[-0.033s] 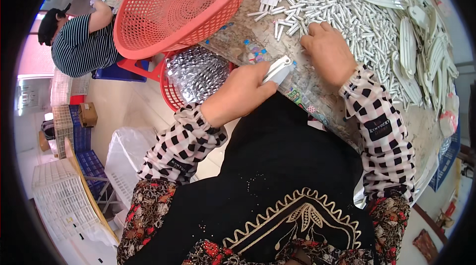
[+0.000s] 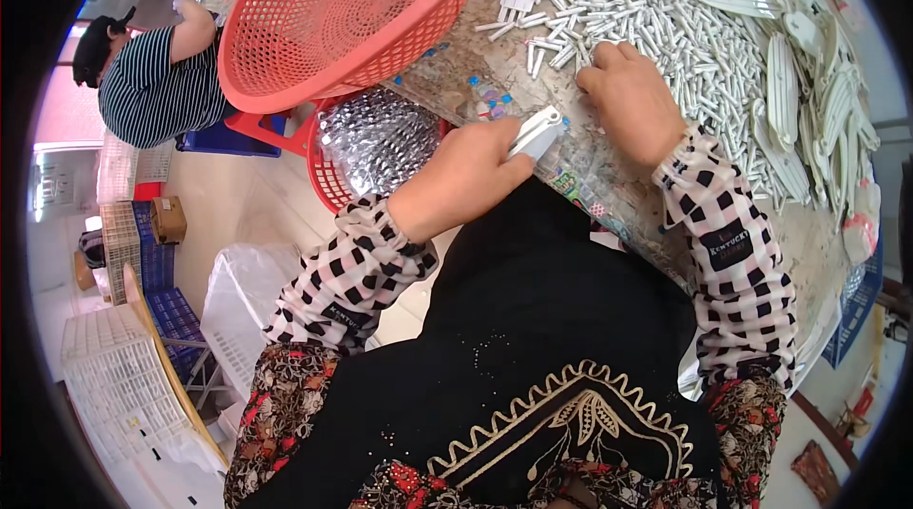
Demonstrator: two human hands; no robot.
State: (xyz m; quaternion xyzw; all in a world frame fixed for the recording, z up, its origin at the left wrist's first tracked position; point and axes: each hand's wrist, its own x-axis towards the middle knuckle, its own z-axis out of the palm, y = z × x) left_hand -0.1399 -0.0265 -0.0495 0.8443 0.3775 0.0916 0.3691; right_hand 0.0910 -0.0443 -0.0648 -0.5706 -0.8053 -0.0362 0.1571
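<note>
My left hand (image 2: 464, 171) grips a white plastic piece (image 2: 536, 135), flat and narrow with a rounded, holed end, between thumb and fingers above the table's near edge. Its rounded end points toward my right hand. My right hand (image 2: 631, 100) rests at the near edge of a heap of small white-and-silver pins (image 2: 666, 29), fingers curled down. Whatever its fingertips hold is hidden. Long, ribbed white plastic parts (image 2: 782, 90) lie piled behind and to the right of the pins.
A large red mesh basket (image 2: 249, 52) leans at the back left. Below it, another red basket (image 2: 328, 176) holds shiny silver pieces (image 2: 376, 143). The worn table (image 2: 495, 62) bears blue scraps. A person in a striped shirt (image 2: 152, 81) works at far left.
The white piece in my left hand has shifted and turned very slightly. My right hand stays at the heap, almost unmoved.
</note>
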